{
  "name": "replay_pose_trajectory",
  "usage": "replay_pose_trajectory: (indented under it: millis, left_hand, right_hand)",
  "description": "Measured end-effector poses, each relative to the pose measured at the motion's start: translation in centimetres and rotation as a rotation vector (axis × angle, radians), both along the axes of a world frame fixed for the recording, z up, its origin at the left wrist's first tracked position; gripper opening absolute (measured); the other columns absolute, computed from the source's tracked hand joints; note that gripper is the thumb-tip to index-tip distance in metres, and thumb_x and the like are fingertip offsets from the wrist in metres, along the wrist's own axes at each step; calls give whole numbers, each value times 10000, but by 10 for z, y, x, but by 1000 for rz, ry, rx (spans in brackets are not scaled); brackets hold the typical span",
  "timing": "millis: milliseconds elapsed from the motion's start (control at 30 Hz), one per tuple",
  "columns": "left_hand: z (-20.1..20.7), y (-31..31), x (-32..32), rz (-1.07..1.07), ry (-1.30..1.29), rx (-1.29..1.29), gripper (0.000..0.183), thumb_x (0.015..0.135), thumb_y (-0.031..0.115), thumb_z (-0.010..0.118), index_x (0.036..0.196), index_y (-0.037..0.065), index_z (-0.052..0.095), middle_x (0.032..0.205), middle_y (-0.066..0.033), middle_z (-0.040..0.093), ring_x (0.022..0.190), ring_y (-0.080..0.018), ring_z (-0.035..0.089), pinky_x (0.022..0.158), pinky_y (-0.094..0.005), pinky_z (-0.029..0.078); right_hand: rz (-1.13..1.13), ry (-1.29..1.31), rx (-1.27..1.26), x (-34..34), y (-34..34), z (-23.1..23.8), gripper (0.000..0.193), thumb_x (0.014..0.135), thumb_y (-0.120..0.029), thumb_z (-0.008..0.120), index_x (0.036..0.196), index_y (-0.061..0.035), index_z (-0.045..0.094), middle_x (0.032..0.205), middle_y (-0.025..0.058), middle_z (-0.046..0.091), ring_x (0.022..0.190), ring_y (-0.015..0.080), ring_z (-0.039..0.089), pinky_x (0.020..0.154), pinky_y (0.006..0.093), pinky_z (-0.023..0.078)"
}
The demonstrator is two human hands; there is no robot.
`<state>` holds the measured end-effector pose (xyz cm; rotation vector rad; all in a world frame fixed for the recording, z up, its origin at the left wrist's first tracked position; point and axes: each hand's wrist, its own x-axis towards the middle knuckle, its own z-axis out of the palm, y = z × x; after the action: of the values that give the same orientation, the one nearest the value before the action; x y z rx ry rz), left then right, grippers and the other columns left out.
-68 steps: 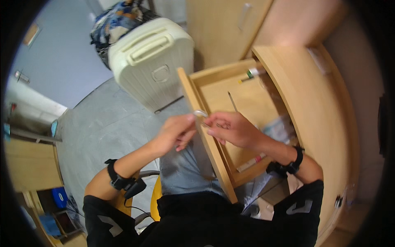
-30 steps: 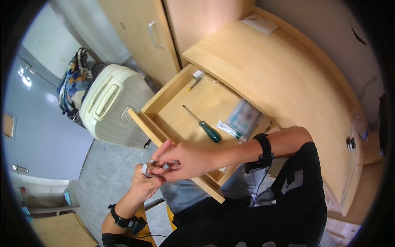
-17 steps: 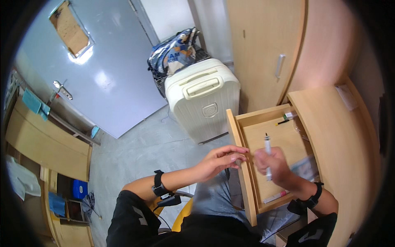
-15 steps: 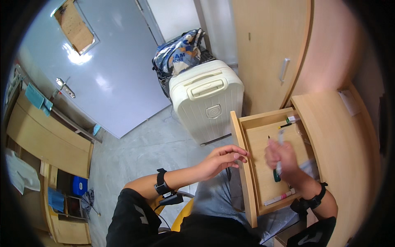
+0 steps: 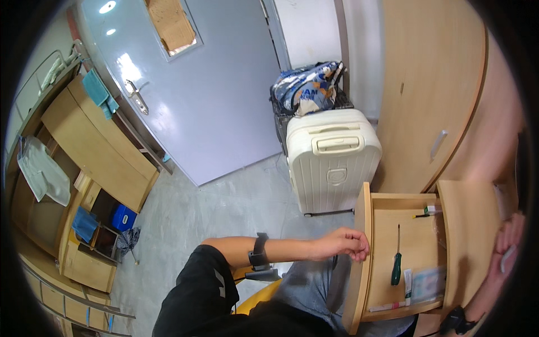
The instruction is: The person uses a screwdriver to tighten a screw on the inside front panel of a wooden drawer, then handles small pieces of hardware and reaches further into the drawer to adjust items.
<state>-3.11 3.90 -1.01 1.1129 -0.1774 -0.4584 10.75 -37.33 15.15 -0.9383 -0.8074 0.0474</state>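
Observation:
My left hand (image 5: pixel 343 245) is closed, its curled fingertips at the top edge of the pulled-out drawer's front (image 5: pixel 360 264). Over at the far right, above the desktop, my right hand (image 5: pixel 510 238) is closed around a small whitish thing (image 5: pixel 508 259); its kind is hard to make out near the dark rim. Inside the drawer lies a screwdriver (image 5: pixel 397 268) with a green handle, its shaft pointing away from me. Beside it are a white and green tube (image 5: pixel 408 283) and a clear, pale packet (image 5: pixel 429 283). A pink and white tube (image 5: pixel 387 306) rests along the near wall.
A small green and white box (image 5: pixel 431 209) and a yellow and black stick (image 5: pixel 420 215) sit at the drawer's far end. Beyond stand a cream suitcase (image 5: pixel 336 163), a patterned bag (image 5: pixel 309 90) and a wooden cupboard (image 5: pixel 429 84). The desktop (image 5: pixel 469 224) borders the drawer's right side.
My right hand has moved from above the drawer out to the right over the desktop, uncovering the screwdriver. My left fingers have curled in at the drawer front. The view has swung left.

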Motion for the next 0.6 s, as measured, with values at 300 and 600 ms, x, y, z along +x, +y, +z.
replay_pose_trajectory:
  millis: [300, 600]
  left_hand:
    - [-13, -2, 3, 46, -48, 17, 142, 987, 130, 515, 944, 29, 603, 890, -30, 612, 818, -102, 580, 720, -234, 465]
    - [-12, -3, 8, 31, -48, 21, 144, 980, 120, 509, 925, 24, 600, 896, -33, 616, 804, -100, 578, 711, -242, 469]
  right_hand:
    - [110, 687, 52, 154, -45, -152, 241, 959, -281, 517, 843, -73, 555, 606, -5, 442, 446, 75, 401, 338, 224, 311]
    - [-362, 772, 92, 214, -155, -216, 337, 970, -163, 500, 1209, 70, 544, 1060, 159, 616, 993, 247, 615, 898, 316, 561]
